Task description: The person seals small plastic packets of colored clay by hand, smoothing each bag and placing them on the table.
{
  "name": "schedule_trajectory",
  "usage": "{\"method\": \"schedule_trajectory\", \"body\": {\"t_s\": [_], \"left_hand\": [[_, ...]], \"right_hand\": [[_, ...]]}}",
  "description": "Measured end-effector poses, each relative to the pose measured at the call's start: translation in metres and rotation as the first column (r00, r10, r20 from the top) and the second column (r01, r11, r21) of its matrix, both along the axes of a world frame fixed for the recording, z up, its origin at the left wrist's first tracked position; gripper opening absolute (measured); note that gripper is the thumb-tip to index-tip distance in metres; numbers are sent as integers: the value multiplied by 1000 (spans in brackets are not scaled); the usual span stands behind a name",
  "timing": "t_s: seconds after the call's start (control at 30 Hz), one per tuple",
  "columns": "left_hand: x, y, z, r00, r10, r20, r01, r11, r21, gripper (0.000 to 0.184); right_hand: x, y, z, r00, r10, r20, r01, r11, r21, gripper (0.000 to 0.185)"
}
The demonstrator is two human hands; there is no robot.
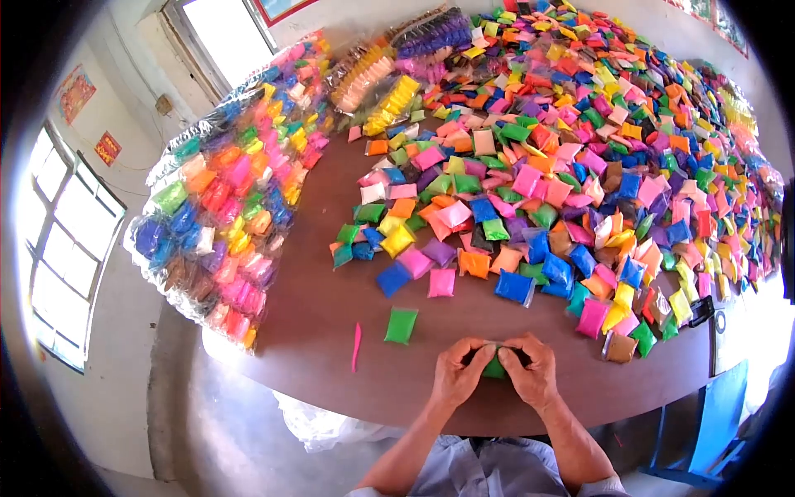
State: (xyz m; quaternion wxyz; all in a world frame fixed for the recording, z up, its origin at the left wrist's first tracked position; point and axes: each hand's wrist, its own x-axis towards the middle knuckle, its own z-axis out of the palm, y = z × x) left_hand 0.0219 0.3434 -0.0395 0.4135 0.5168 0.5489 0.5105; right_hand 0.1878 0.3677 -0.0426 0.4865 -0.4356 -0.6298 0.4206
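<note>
Near the table's front edge, my left hand (pixel 460 370) and my right hand (pixel 530 369) pinch the top edge of a small dark green packet (pixel 494 368) between thumbs and fingers. The two hands almost meet, and part of the packet is hidden behind the fingers. Another green packet (pixel 401 325) lies flat on the table to the left of my hands. Farther left is a thin pink stick-like tool (pixel 357 347). A blue packet (pixel 514 287) and a pink packet (pixel 441 282) lie just beyond my hands.
A large heap of colourful small packets (pixel 563 157) covers the back and right of the brown table (pixel 315 282). Clear bags of packets (pixel 236 199) line the left edge. A black clip-like object (pixel 701 311) sits at the right edge, near a blue chair (pixel 719 422).
</note>
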Motion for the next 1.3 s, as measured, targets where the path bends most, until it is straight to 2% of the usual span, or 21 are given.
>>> {"method": "schedule_trajectory", "body": {"t_s": [0.1, 0.17, 0.23, 0.3, 0.33, 0.37, 0.43, 0.5, 0.6, 0.67, 0.7, 0.77, 1.0, 1.07, 1.17, 1.3], "left_hand": [[3, 7, 0, 1000, 4, -10, -4, 1000, -4, 16], [7, 15, 1, 999, -6, 35, 6, 1000, 18, 16], [12, 26, 5, 996, -21, 81, 18, 999, 38, 16], [15, 36, 12, 949, -155, 273, 171, 985, -33, 17], [15, 41, 8, 947, -159, 279, 173, 985, -25, 17], [15, 48, 2, 949, -224, 222, 230, 973, -1, 17], [16, 56, -2, 942, -287, 172, 287, 958, 27, 17], [17, 60, -3, 958, -283, -36, 284, 958, 40, 17], [11, 59, -14, 964, -263, -43, 266, 962, 68, 17], [9, 57, -12, 965, -258, -55, 261, 964, 54, 17], [8, 56, -7, 965, -253, -76, 256, 966, 44, 17], [9, 54, 9, 967, -254, -33, 255, 967, 21, 19], [7, 58, -4, 958, -287, 23, 287, 958, 13, 20], [5, 57, -2, 956, -292, 17, 292, 956, 12, 19], [6, 56, 0, 960, -278, 22, 277, 960, 39, 17], [5, 55, -4, 961, -270, 59, 267, 962, 59, 18]], "right_hand": [[-3, 0, 10, 1000, -12, -21, 12, 1000, -18, 10], [-5, 1, 19, 961, -55, -271, 4, 983, -186, 9], [1, 5, 20, 972, -75, -222, 40, 986, -160, 9], [12, 10, 20, 980, -97, -174, 74, 988, -134, 9], [18, 15, 18, 991, -93, -100, 86, 994, -65, 10], [22, 19, 15, 995, -92, -26, 92, 996, 5, 11], [26, 23, 2, 992, -128, 5, 128, 992, 1, 11], [25, 23, -2, 987, -159, 36, 159, 987, -6, 12], [19, 20, 0, 985, -172, -17, 171, 984, -49, 11], [20, 23, 4, 979, -155, 131, 146, 986, 80, 9], [19, 23, 5, 980, -148, 136, 138, 987, 80, 9], [18, 22, 4, 979, -193, 68, 189, 981, 51, 6], [20, 23, 2, 978, -168, 125, 158, 984, 86, 6], [19, 22, 4, 980, -157, 119, 159, 987, -10, 10], [19, 21, 5, 983, -139, 116, 143, 989, -25, 13], [16, 22, 9, 984, -137, 114, 132, 990, 55, 11]]}}
